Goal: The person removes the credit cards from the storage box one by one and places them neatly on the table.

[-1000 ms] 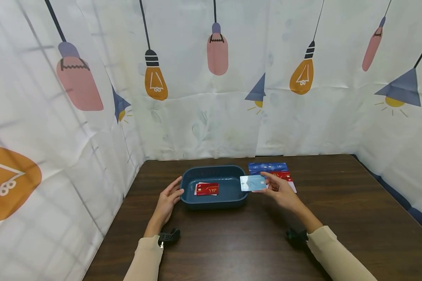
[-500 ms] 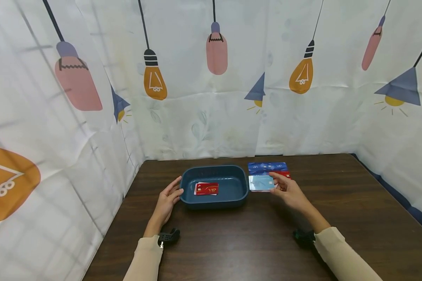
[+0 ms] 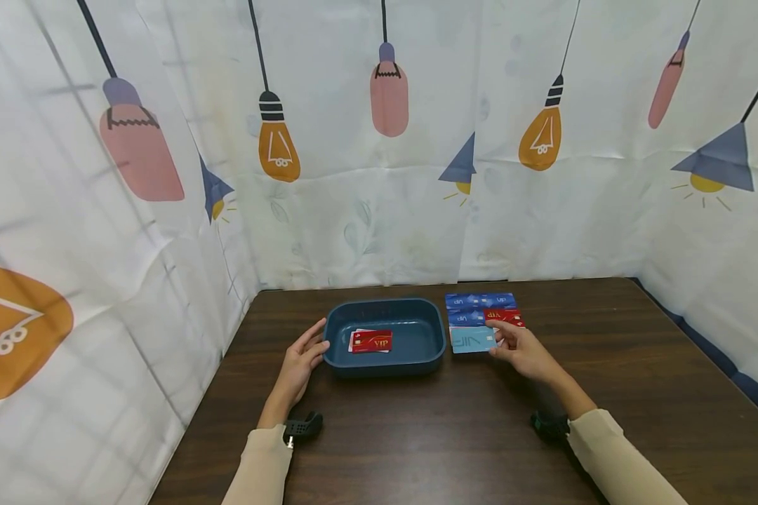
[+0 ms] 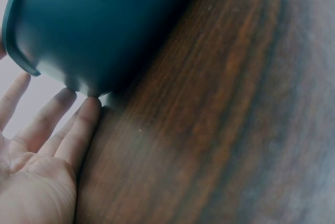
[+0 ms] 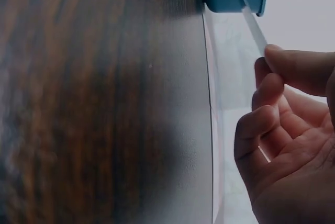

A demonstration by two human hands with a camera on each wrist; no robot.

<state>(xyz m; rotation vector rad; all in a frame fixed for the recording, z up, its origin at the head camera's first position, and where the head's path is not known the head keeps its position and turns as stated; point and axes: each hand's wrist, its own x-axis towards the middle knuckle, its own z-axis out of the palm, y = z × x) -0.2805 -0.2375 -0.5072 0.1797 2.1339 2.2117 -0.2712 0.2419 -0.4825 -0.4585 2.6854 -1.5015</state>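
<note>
A light blue card is pinched by its right edge between the thumb and fingers of my right hand. In the right wrist view the card shows edge-on, tilted and raised above the table. My left hand rests its straight fingertips against the left end of a dark teal tray; in the left wrist view the fingers touch the tray's outer wall. Inside the tray a red VIP card lies over a white-edged card, mostly hidden.
Blue cards and a red card lie in rows right of the tray, behind the held card, which partly covers them. The brown wooden table meets a white patterned curtain at the back.
My right hand has moved right with the light blue card, from over the tray's right rim to over the laid-out cards, then slightly nearer me. The left hand and tray stay put.
</note>
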